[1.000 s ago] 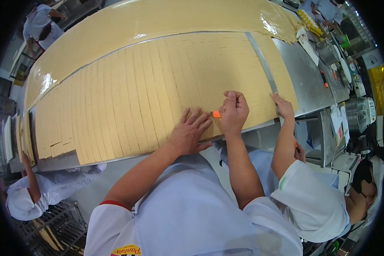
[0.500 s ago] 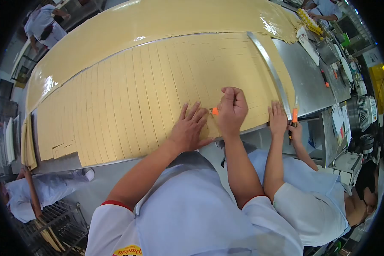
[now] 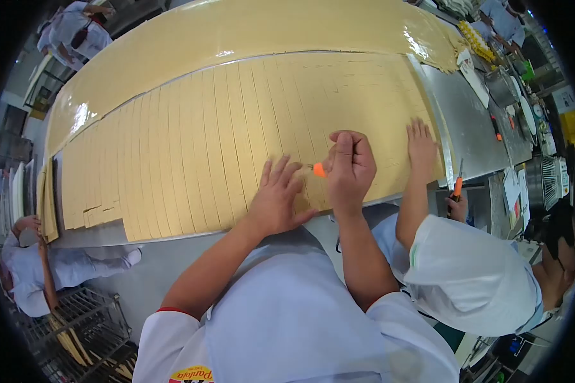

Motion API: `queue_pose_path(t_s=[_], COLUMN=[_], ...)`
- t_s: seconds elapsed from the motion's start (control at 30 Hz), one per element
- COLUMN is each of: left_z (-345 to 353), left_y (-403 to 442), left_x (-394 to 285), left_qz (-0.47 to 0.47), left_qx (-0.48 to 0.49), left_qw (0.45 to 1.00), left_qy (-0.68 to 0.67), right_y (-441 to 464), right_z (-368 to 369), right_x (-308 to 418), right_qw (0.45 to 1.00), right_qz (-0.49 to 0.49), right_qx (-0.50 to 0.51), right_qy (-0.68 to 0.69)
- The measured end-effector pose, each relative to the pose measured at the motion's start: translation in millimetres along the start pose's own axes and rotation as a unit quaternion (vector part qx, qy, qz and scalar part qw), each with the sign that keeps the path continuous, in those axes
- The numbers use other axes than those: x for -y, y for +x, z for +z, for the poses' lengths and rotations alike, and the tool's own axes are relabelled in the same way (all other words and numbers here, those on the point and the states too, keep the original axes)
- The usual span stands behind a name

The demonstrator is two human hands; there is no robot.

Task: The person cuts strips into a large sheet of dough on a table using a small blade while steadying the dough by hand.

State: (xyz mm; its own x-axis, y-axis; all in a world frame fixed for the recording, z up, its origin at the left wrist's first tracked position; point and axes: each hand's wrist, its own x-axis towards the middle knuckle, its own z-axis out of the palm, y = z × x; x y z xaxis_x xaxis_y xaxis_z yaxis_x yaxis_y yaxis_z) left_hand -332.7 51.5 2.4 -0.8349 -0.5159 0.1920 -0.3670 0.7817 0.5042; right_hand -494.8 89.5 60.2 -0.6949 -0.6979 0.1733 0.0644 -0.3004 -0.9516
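A wide sheet of yellow dough (image 3: 191, 147) lies on the metal table, scored into long narrow strips on its left and middle. My left hand (image 3: 276, 201) rests on the sheet near the front edge, fingers spread. Just to its right, my right hand (image 3: 353, 169) is closed around an orange-handled knife (image 3: 319, 170). Its thin dark tip points left towards my left fingertips; most of the handle is hidden in my fist. Short cross cuts show on the sheet's right half.
A co-worker's hand (image 3: 421, 145) is on the dough at right, beside a long metal straightedge (image 3: 433, 102); their other hand holds an orange knife (image 3: 457, 187). Shiny uncut dough (image 3: 249, 29) covers the far side. Another person stands at left by a rack (image 3: 86, 319).
The straightedge has shifted right to the sheet's edge. The co-worker's near hand has moved up onto the dough, and their knife hand further right. My hands stay nearly in place.
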Motion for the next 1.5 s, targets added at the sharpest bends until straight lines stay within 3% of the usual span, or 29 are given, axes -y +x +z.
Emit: queue_pose_path(t_s=[0.13,0.23,0.3,0.43,0.63,0.67,0.7,0.8,0.87,0.93,1.0,1.03,1.1,1.2,1.23,1.33,1.4,1.5], left_z=[-3.3,-4.7,-5.9,0.9,-8.5,-0.9,6.3,13.0,5.3,4.0,21.5,25.9,30.2,14.4,14.9,24.3,19.7,5.7], left_y=[-20.6,-20.9,-14.4,-6.4,11.9,14.7,15.0,15.9,19.1,27.0,32.1,33.6,36.9,45.1,49.0,47.2,48.2,43.1], left_x=[8.4,16.5,16.2,18.7,10.7,13.0,14.0,17.3,9.1,3.4,7.5,8.0,11.8,3.8,4.9,11.0,15.0,11.5], left_qz=[-0.042,-0.019,0.004,0.007,-0.006,0.019,0.044,0.042,0.03,0.021,0.088,0.09,0.085,0.05,0.054,0.056,0.056,0.027], left_qx=[0.009,0.08,0.001,-0.023,0.037,0.041,0.047,0.051,0.057,0.056,0.043,0.043,0.081,0.085,0.084,0.02,0.083,0.035], left_qw=[0.999,0.996,1.0,1.0,0.998,0.997,0.996,0.995,0.995,0.995,0.992,0.991,0.989,0.993,0.992,0.993,0.991,0.998], left_qy=[-0.005,0.03,0.019,0.014,0.053,0.056,0.057,0.08,0.075,0.077,0.085,0.086,0.094,0.071,0.074,0.103,0.083,0.054], right_y=[-4.6,2.2,4.1,21.0,25.2,28.1,32.0,30.4,24.2,32.0,41.6,39.6,36.8,39.1,47.4,56.5,50.6,45.1], right_z=[8.8,14.7,13.1,13.3,5.4,5.8,4.9,-1.9,-12.4,-21.0,-27.2,-30.0,-28.8,-19.1,-18.5,-21.8,-16.8,-5.8], right_x=[-56.4,-31.4,-4.5,-61.3,-4.4,-27.3,-60.9,-37.1,-3.2,-23.0,-74.1,-66.6,-36.5,-0.5,-21.3,-73.4,-43.1,-9.0], right_qw=[0.996,0.996,0.998,0.987,0.996,0.996,0.989,0.985,0.993,0.998,0.975,0.975,0.993,0.995,0.995,0.952,0.978,0.99], right_qz=[0.024,0.008,-0.017,-0.047,0.04,0.035,-0.056,-0.021,0.004,-0.011,-0.122,-0.123,-0.021,-0.02,-0.025,-0.166,-0.091,-0.031], right_qx=[-0.001,0.022,0.024,0.022,-0.012,-0.013,-0.015,-0.012,-0.038,-0.03,-0.05,-0.052,-0.061,-0.058,-0.061,-0.047,-0.052,-0.028], right_qy=[-0.085,-0.089,-0.054,-0.151,-0.076,-0.076,-0.136,-0.169,-0.109,-0.058,-0.18,-0.179,-0.102,-0.075,-0.074,-0.254,-0.182,-0.132])
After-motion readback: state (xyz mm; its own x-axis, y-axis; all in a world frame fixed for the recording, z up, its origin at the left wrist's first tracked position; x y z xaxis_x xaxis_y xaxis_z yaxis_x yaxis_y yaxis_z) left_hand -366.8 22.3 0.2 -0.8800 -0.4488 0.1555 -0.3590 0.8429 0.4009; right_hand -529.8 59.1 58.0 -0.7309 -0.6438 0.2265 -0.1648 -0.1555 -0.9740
